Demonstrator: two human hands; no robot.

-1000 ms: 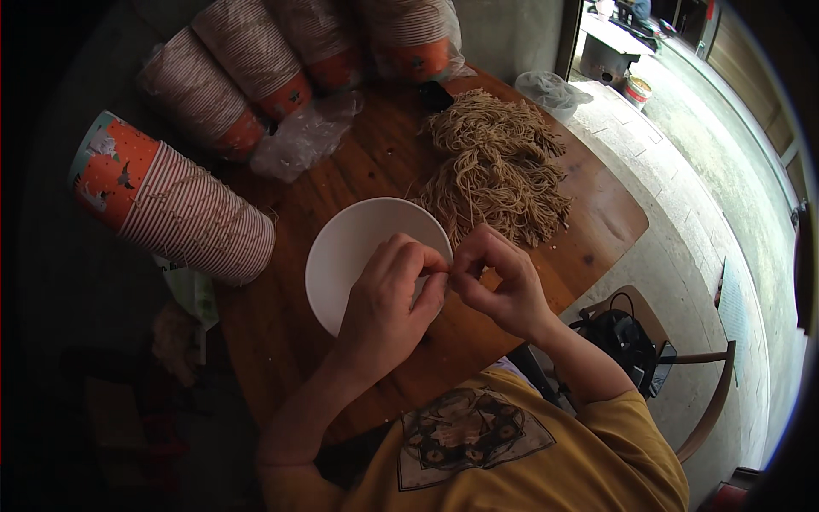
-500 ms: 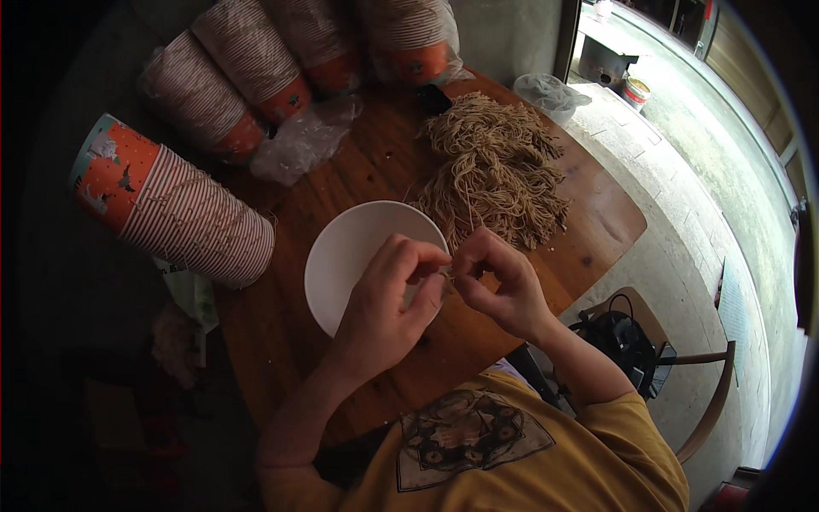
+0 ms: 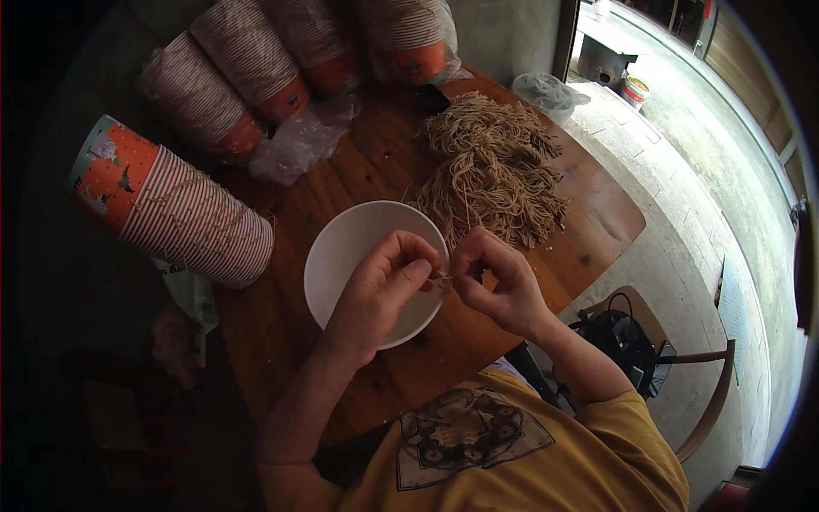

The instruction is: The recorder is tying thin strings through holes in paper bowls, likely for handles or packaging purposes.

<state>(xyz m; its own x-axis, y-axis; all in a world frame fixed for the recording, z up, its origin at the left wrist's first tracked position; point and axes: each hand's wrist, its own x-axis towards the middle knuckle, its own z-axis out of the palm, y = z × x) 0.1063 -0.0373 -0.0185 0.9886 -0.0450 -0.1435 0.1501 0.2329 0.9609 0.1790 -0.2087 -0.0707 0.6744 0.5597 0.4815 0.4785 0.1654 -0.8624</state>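
Observation:
Over the right rim of a white round tub (image 3: 341, 235), my two hands meet with their fingertips almost touching. My left hand (image 3: 381, 286) is closed in a pinch, thumb against the forefinger. Opposite it, my right hand (image 3: 499, 280) also pinches. A thin pale cord (image 3: 444, 278) shows between the fingertips, looped or crossed on itself; the exact crossing is too small to make out. Just beyond the right hand lies a large heap of tan twisted cords (image 3: 499, 171), and one strand seems to run from it toward the right fingers.
A stack of orange-and-white paper tubs (image 3: 183, 205) leans at the left, with cords lying along its side. More bagged stacks (image 3: 252, 60) stand behind, beside a crumpled clear bag (image 3: 303, 141). A dark bag (image 3: 618, 341) sits on a chair at the right.
My left hand has drawn slightly down and left, its thumb rolling upward. More of the cord now shows between the fingertips. My right hand stays nearly where it was.

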